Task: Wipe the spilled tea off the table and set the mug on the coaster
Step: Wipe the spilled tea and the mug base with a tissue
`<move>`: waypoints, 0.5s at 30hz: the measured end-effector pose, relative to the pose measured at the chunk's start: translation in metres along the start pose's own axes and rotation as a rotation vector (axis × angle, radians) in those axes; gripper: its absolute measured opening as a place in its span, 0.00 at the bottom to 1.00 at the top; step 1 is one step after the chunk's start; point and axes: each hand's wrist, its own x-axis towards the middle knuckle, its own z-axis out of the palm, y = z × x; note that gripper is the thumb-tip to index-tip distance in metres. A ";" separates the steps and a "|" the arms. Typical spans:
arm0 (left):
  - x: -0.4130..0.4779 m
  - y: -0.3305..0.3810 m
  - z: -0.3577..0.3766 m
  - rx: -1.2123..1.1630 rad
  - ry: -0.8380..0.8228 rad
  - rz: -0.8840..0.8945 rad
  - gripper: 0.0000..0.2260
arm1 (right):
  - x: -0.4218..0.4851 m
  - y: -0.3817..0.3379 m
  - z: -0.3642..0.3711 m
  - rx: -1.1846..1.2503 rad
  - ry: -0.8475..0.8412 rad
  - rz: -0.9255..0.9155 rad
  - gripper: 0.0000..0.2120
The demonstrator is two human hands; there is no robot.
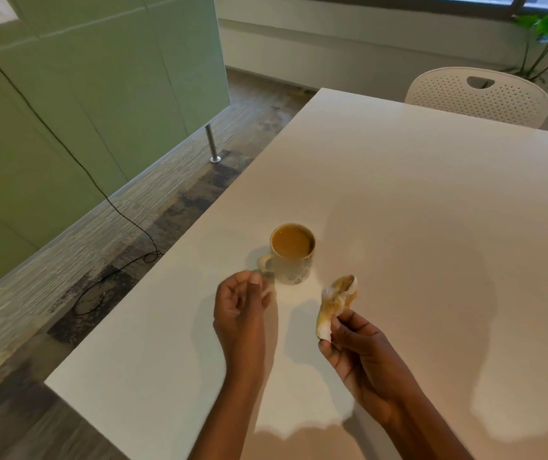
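mug (294, 257): one, full of tea, on table (399, 194)
tissue (335, 305): one, stained, 4 o'clock of mug
left hand (241, 305): loosely curled, empty, 7 o'clock of mug
right hand (355, 350): pinches tissue

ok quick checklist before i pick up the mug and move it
1. Left hand free: ok, it holds nothing and hovers beside the mug.
2. Mug upright: ok, it stands on the table, nearly full of milky tea, so lift it level.
3. Handle reachable: ok, it points toward the left hand.
4. Coaster in sight: not ok, none shows in this view.
5. Table wiped: cannot tell; no brown puddle shows, but glare could hide a wet film.
6. Tea-stained tissue out of the way: ok, pinched in the right hand, apart from the mug.
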 end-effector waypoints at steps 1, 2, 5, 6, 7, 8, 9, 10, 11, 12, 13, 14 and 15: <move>-0.014 0.004 -0.007 -0.012 -0.016 -0.028 0.06 | -0.001 0.002 0.003 -0.007 -0.017 -0.004 0.14; -0.028 0.006 -0.014 -0.009 -0.037 -0.052 0.07 | -0.002 0.004 0.008 -0.023 -0.036 -0.006 0.12; -0.068 0.015 -0.034 0.010 -0.137 -0.092 0.10 | -0.006 0.015 0.026 -0.079 -0.100 -0.008 0.09; -0.079 0.019 -0.040 0.005 -0.168 -0.104 0.11 | -0.008 0.019 0.033 -0.097 -0.128 -0.010 0.10; -0.089 0.023 -0.047 -0.006 -0.186 -0.111 0.12 | -0.009 0.024 0.039 -0.115 -0.162 -0.010 0.10; -0.095 0.025 -0.053 -0.011 -0.183 -0.103 0.13 | -0.011 0.029 0.046 -0.123 -0.195 -0.005 0.08; -0.099 0.028 -0.060 0.000 -0.157 -0.081 0.12 | -0.011 0.035 0.051 -0.130 -0.220 0.002 0.06; -0.101 0.029 -0.066 0.021 -0.119 -0.050 0.12 | -0.011 0.040 0.058 -0.141 -0.246 0.011 0.05; -0.103 0.030 -0.073 0.029 -0.079 -0.019 0.12 | -0.011 0.047 0.064 -0.158 -0.271 0.015 0.06; -0.103 0.030 -0.080 0.019 -0.038 0.011 0.12 | -0.011 0.054 0.072 -0.175 -0.294 0.025 0.08; -0.103 0.032 -0.086 0.007 0.005 0.038 0.12 | -0.011 0.062 0.079 -0.191 -0.309 0.031 0.09; -0.102 0.034 -0.093 -0.002 0.048 0.061 0.12 | -0.011 0.069 0.088 -0.208 -0.321 0.037 0.10; -0.101 0.037 -0.100 -0.012 0.088 0.081 0.12 | -0.011 0.076 0.096 -0.231 -0.331 0.039 0.10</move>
